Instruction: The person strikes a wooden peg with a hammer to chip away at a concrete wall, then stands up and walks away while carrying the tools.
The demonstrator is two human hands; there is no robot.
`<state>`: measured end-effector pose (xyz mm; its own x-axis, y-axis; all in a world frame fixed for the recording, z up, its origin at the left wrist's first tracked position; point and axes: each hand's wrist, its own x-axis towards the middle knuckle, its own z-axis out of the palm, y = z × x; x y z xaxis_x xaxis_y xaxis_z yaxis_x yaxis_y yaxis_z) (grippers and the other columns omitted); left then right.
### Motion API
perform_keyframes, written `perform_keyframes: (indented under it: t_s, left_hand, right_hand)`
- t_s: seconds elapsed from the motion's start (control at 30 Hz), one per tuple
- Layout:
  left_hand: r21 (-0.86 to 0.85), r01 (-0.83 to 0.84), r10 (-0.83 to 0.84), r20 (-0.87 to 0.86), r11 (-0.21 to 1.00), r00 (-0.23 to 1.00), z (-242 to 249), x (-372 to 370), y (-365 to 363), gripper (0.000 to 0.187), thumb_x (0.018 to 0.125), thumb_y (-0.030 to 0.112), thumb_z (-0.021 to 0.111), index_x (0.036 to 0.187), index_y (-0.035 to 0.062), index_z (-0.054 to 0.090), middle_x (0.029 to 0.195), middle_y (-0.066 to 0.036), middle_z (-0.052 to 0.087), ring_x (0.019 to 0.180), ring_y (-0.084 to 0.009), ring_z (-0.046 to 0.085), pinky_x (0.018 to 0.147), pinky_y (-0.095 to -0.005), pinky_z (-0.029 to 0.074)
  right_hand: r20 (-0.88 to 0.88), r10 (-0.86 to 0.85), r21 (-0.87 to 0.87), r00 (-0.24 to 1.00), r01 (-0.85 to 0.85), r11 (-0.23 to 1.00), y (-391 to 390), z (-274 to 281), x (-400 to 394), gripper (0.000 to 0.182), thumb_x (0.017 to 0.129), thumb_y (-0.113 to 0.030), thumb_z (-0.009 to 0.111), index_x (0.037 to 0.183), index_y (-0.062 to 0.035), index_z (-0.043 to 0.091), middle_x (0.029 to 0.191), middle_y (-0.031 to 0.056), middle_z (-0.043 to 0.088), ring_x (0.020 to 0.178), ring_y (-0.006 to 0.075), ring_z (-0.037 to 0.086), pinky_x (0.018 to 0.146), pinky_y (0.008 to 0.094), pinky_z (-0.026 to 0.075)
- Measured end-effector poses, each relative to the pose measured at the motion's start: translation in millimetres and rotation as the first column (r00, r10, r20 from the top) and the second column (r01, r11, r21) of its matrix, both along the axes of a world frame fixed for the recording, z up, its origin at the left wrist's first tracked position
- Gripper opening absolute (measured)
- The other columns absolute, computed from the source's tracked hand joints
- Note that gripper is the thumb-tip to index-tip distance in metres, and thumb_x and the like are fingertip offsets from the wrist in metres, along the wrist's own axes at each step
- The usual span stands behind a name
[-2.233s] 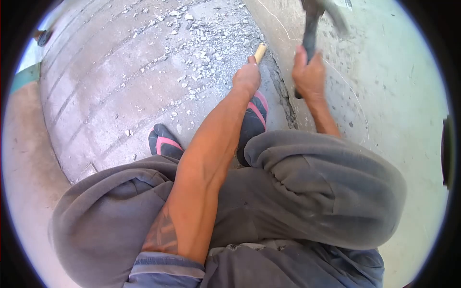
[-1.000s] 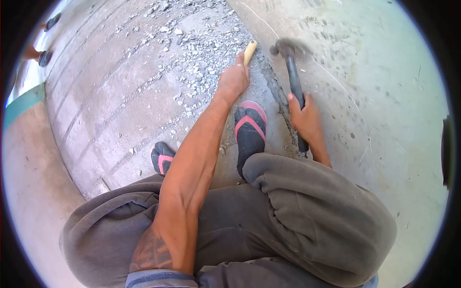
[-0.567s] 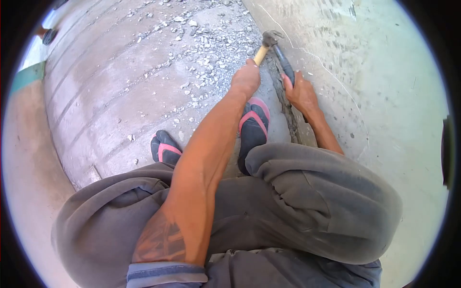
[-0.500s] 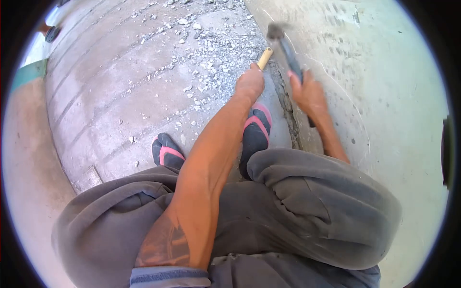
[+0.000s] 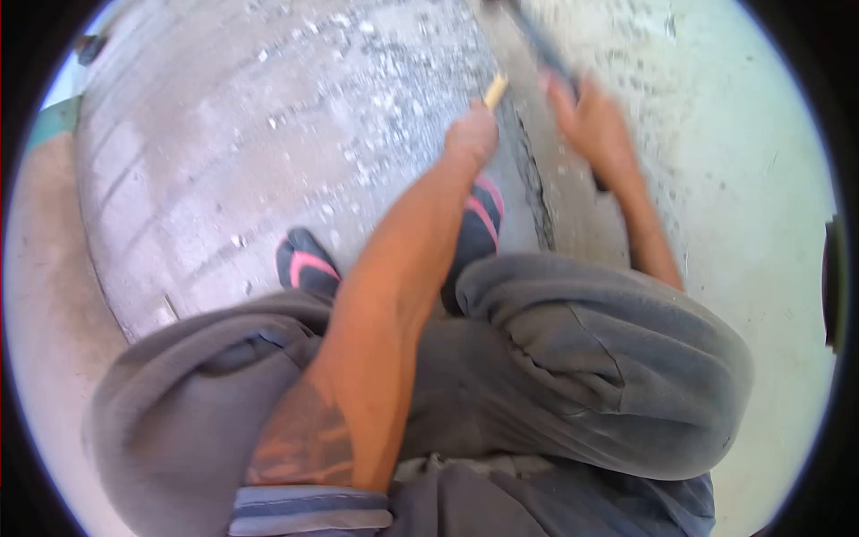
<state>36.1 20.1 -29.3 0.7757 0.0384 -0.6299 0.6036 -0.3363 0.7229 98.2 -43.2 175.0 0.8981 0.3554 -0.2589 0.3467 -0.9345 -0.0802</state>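
My left hand [image 5: 472, 136] is closed round a chisel [image 5: 496, 91], whose pale yellow end sticks out above my fist; its lower part is hidden by the hand. In my right hand [image 5: 598, 130] is a hammer [image 5: 544, 45], gripped by its dark handle. The hammer's head is at the top edge of the view, blurred and partly cut off, apart from the chisel. A rough broken groove [image 5: 534, 183] runs along the foot of the wall [image 5: 734, 206], just right of my left hand.
Grey rubble [image 5: 394, 94] lies scattered over the concrete floor [image 5: 206, 179] ahead. My feet, in dark socks and pink-strapped flip-flops [image 5: 309, 261], rest on the floor below my left hand. Part of another person's foot [image 5: 89, 48] shows at the upper left.
My right hand and the hammer have moved up and to the right, the hammer's head farther from the chisel. My left hand still grips the chisel. The view has shifted slightly.
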Motion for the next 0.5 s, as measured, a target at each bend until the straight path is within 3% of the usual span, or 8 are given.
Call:
perform_keyframes:
  t_s: [0.1,0.17,0.2,0.27,0.3,0.33,0.43,0.5]
  left_hand:
    - [0.021,0.027,-0.024,-0.122,0.999,0.992,23.7,2.1,5.9,0.032,0.095,0.016,0.038,0.121,-0.0003,0.045,0.116,-0.027,0.063,0.111,-0.0406,0.061,0.097,-0.047,0.045]
    - [0.028,0.04,-0.036,-0.127,0.999,0.991,25.8,1.2,8.2,0.031,0.095,0.016,0.039,0.121,0.0005,0.046,0.116,-0.026,0.063,0.111,-0.0405,0.061,0.097,-0.0467,0.046]
    - [0.02,0.036,-0.033,-0.129,0.999,0.991,26.5,1.0,8.7,0.031,0.095,0.016,0.039,0.121,0.0005,0.046,0.116,-0.026,0.063,0.111,-0.0405,0.061,0.097,-0.0467,0.046]
    - [0.009,0.006,-0.005,-0.127,1.0,0.992,29.4,4.6,14.0,0.03,0.095,0.015,0.04,0.121,0.0008,0.047,0.117,-0.025,0.063,0.111,-0.0404,0.061,0.097,-0.0466,0.046]
    - [0.007,-0.012,0.013,-0.125,1.0,0.992,29.9,4.3,12.6,0.03,0.095,0.015,0.04,0.121,0.001,0.047,0.117,-0.025,0.063,0.111,-0.0403,0.061,0.097,-0.0466,0.046]
    - [0.006,-0.033,0.033,-0.125,0.999,0.992,29.4,5.5,12.3,0.03,0.095,0.015,0.04,0.121,0.0012,0.047,0.117,-0.025,0.063,0.111,-0.0401,0.061,0.096,-0.0467,0.046]
    - [0.055,-0.006,0.011,-0.082,0.998,0.997,14.0,7.6,1.3,0.03,0.094,0.015,0.04,0.12,0.0015,0.047,0.116,-0.025,0.063,0.11,-0.04,0.061,0.096,-0.0467,0.046]
    - [0.011,0.008,-0.006,-0.14,1.0,0.99,24.9,-3.4,-1.9,0.03,0.094,0.015,0.04,0.12,0.0012,0.047,0.116,-0.025,0.063,0.11,-0.0405,0.061,0.096,-0.0463,0.046]
  right_hand:
    - [0.09,-0.092,0.463,0.992,0.04,0.885,52.0,71.9,17.8,0.046,0.096,-0.043,0.049,0.083,-0.0006,0.061,0.068,0.0128,0.063,0.06,0.0226,0.062,0.057,0.0322,0.047]
    - [-0.002,-0.055,0.846,0.998,0.031,0.532,72.7,80.5,13.6,0.039,0.098,-0.034,0.045,0.074,-0.0053,0.057,0.061,0.0032,0.057,0.052,0.0112,0.054,0.051,0.0256,0.041]
    - [0.14,-0.048,0.758,0.989,-0.076,0.648,63.6,67.3,6.4,0.038,0.098,-0.03,0.045,0.072,-0.005,0.056,0.065,0.0057,0.059,0.052,0.0125,0.055,0.052,0.0258,0.042]
    - [0.538,0.02,0.317,0.843,-0.224,0.921,-18.6,-32.1,-4.4,0.041,0.097,-0.034,0.047,0.091,0.0053,0.059,0.077,0.0236,0.063,0.073,0.0351,0.063,0.07,0.0417,0.051]
    - [0.271,0.04,0.149,0.962,-0.083,0.985,-62.7,-70.4,-15.4,0.058,0.093,-0.044,0.052,0.102,0.0136,0.058,0.093,0.0394,0.061,0.089,0.0526,0.062,0.08,0.0534,0.048]
    - [-0.249,-0.151,-0.203,0.957,0.101,0.974,-59.5,-57.7,-11.4,0.062,0.094,-0.046,0.048,0.105,0.0135,0.058,0.1,0.0423,0.058,0.097,0.0549,0.058,0.089,0.055,0.045]
    - [-0.009,-0.119,-0.08,0.993,0.118,0.99,-27.8,-32.8,6.6,0.06,0.095,-0.052,0.046,0.096,0.0057,0.06,0.077,0.025,0.064,0.069,0.0339,0.067,0.07,0.0415,0.052]
    - [0.1,-0.025,0.14,0.995,0.011,0.99,11.6,24.7,24.3,0.056,0.094,-0.052,0.048,0.091,0.0025,0.06,0.067,0.016,0.063,0.058,0.0252,0.065,0.061,0.0361,0.051]
